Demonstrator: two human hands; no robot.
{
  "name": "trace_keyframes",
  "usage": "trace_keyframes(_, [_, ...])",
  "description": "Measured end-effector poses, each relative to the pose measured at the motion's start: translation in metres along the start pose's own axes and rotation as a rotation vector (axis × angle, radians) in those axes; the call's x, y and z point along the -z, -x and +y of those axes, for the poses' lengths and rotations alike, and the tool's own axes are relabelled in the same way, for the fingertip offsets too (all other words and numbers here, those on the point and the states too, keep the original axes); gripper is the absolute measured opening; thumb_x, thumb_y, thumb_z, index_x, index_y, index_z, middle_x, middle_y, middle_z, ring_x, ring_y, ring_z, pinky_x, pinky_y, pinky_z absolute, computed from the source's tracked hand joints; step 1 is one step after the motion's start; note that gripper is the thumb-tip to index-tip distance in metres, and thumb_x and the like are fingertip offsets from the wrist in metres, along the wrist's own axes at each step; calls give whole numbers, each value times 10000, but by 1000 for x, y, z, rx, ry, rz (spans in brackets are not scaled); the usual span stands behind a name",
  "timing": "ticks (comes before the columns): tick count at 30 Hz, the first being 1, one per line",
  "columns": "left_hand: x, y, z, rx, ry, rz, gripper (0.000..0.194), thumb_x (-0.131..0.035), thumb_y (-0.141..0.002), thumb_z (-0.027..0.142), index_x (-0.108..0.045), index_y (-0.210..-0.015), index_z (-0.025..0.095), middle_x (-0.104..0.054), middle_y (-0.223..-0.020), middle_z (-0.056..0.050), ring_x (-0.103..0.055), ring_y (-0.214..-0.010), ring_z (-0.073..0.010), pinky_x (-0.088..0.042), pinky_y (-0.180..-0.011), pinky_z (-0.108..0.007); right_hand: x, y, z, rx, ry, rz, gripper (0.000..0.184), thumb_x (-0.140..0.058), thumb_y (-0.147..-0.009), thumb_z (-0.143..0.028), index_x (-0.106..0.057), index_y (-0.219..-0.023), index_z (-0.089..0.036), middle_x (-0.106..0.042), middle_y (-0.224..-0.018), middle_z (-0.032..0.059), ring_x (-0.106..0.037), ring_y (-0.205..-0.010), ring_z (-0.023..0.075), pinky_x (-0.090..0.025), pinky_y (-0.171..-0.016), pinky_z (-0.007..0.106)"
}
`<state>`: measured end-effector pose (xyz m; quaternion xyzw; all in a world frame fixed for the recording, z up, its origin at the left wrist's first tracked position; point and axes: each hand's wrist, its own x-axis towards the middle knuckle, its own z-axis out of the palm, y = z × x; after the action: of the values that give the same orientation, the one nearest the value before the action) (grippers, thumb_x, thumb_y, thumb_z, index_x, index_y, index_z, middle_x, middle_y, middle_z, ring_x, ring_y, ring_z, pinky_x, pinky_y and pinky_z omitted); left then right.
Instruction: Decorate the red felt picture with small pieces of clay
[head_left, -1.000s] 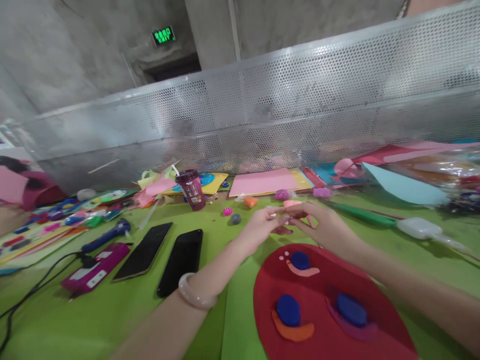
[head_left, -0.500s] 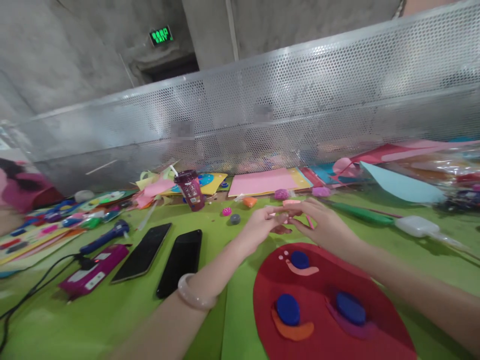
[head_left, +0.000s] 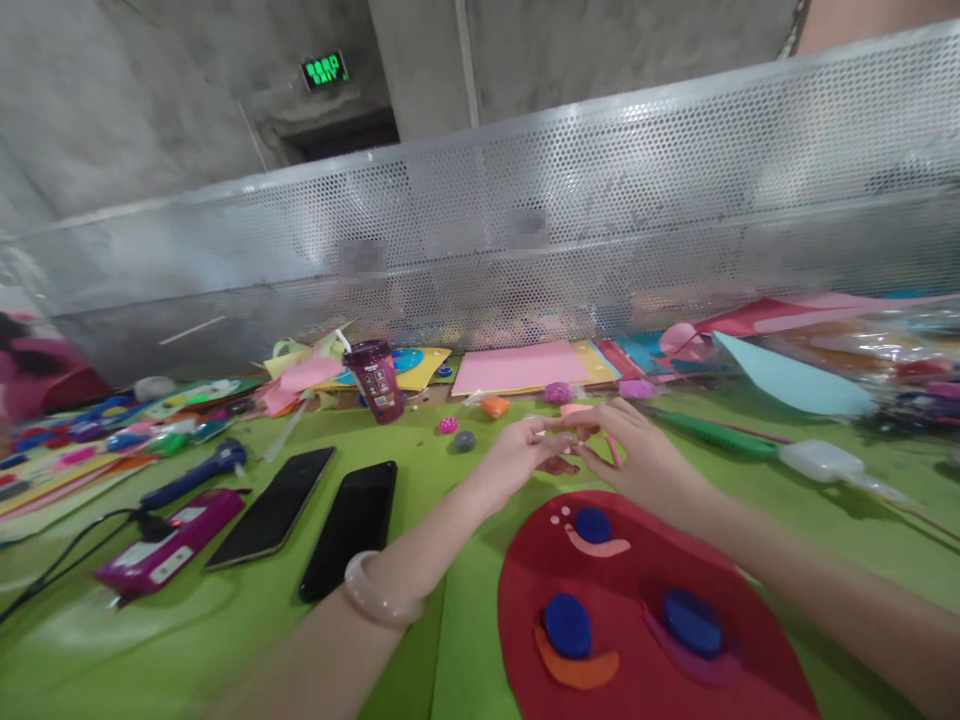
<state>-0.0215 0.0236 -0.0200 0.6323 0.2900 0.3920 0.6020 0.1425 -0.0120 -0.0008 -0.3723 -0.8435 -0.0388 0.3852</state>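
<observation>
Above the far edge of a red paper shape [head_left: 630, 610], my left hand [head_left: 521, 458] and my right hand [head_left: 634, 450] meet at the fingertips. Both are closed in a pinch around a tiny bit of what looks like pink clay, mostly hidden by the fingers. A lump of pink clay [head_left: 576, 409] shows just behind them, and a thin pink strip [head_left: 615, 451] by my right fingers. On the red paper sit blue discs [head_left: 568, 626] with curved strips below them: orange [head_left: 581, 672], purple [head_left: 694, 655] and pale pink [head_left: 604, 547]. Small pale pink dots [head_left: 559, 515] lie beside the top disc.
Two phones [head_left: 349, 530], a purple power strip [head_left: 169, 550] and cables lie left. Behind are a lidded cup [head_left: 373, 382], pink paper [head_left: 517, 367] and clay lumps [head_left: 495, 406]. A green-handled tool [head_left: 712, 432] and glue gun-like white piece [head_left: 821, 460] lie right.
The view has shifted slightly, so the table items sit a little further left. My hands stay together in nearly the same pinch, with only slight finger movement.
</observation>
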Motion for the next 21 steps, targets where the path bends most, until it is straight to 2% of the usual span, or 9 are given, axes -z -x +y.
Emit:
trace_keyframes(6, [0, 0, 0, 5, -3, 4, 476, -664, -726, 381, -600, -1119, 120, -662, -925, -99, -604, -617, -116, -474, -684, -269, -2, 2, 1, 21, 7, 24, 265, -442, -820, -121, -531, -1055, -205, -628, -953, 57, -550, -896, 215, -475, -740, 364])
trace_keyframes(12, [1, -1, -1, 18, 6, 4, 524, -682, -698, 417, -594, -1128, 131, -668, -886, -91, -604, -604, -104, -475, -648, -248, -3, 1, 7, 76, 34, 33, 186, -490, -840, -158, -574, -1005, -182, -626, -852, 68, -537, -892, 231, -472, -732, 373])
trace_keyframes(15, [2, -2, -2, 18, 5, 14, 512, -686, -698, 407, -597, -1126, 139, -667, -903, -90, -611, -614, -104, -476, -644, -242, -2, -1, 8, 63, 13, 18, 141, -529, -824, -162, -593, -947, -190, -633, -837, 57, -540, -876, 228, -474, -731, 370])
trace_keyframes(21, [3, -2, -3, 25, -5, 64, 398, -665, -742, 336, -610, -1091, 154, -674, -927, -83, -627, -627, -105, -482, -648, -238, 0, -1, 6, -28, -13, 13, 165, -521, -810, -126, -602, -944, -180, -642, -876, 54, -546, -879, 220, -470, -755, 377])
